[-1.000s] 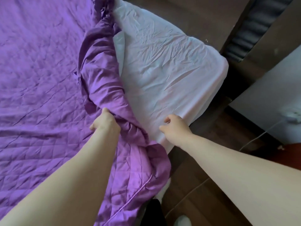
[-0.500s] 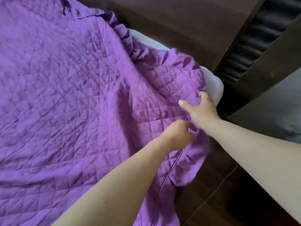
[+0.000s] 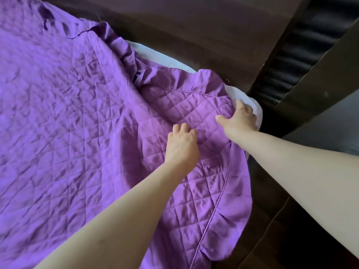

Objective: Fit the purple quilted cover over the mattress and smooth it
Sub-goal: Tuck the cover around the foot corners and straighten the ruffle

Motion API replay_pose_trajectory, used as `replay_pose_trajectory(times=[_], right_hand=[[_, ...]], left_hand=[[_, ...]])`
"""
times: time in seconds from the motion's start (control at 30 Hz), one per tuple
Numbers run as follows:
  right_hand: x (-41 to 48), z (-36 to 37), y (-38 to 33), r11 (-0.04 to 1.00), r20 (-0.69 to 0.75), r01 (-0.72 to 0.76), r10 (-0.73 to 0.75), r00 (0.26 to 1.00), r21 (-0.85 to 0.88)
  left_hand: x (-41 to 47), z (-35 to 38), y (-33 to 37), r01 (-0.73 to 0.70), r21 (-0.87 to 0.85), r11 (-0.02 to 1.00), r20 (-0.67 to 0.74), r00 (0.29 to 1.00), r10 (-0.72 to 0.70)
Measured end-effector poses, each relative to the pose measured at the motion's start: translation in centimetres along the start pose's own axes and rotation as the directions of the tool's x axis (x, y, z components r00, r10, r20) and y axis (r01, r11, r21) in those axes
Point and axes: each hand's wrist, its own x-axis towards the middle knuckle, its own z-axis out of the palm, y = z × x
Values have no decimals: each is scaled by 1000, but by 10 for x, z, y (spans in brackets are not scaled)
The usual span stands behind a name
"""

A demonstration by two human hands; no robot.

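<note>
The purple quilted cover (image 3: pixel 81 117) lies spread over most of the white mattress (image 3: pixel 165 59), which shows only as a strip along the far edge and at the right corner. My left hand (image 3: pixel 181 145) sits on the cover near that corner, fingers curled into the fabric. My right hand (image 3: pixel 240 119) grips the cover's edge at the mattress corner, thumb spread on top and fingers over the edge. The cover's ruffled border (image 3: pixel 238 183) hangs off the near right side. Bunched folds remain by the far edge.
A dark wooden bed frame (image 3: pixel 194 26) runs along the far side of the mattress. A black padded panel (image 3: pixel 291 53) and a dark post stand to the right of the corner. Dark wood floor (image 3: pixel 287 241) lies below the hanging ruffle.
The bunched cover has been pulled right across the bare white mattress to its corner. My right hand has moved from the mattress edge to the corner, and my left hand has followed with the cover.
</note>
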Motion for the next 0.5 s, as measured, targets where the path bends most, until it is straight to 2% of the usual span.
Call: replay_pose_trajectory(times=[0.07, 0.2, 0.37, 0.5], right_hand=[[18, 2, -7, 998, 7, 57, -57, 998, 12], [50, 9, -28, 991, 70, 133, -132, 989, -6], [80, 15, -46, 996, 149, 84, -78, 986, -37], [89, 15, -48, 997, 255, 39, -53, 965, 59]], left_hand=[[15, 1, 1, -5, 7, 1000, 64, 998, 5], [44, -2, -1, 162, -171, 972, 140, 980, -138], [86, -3, -10, 217, -247, 944, 190, 966, -172], [104, 1, -4, 257, -300, 919, 189, 960, -207]])
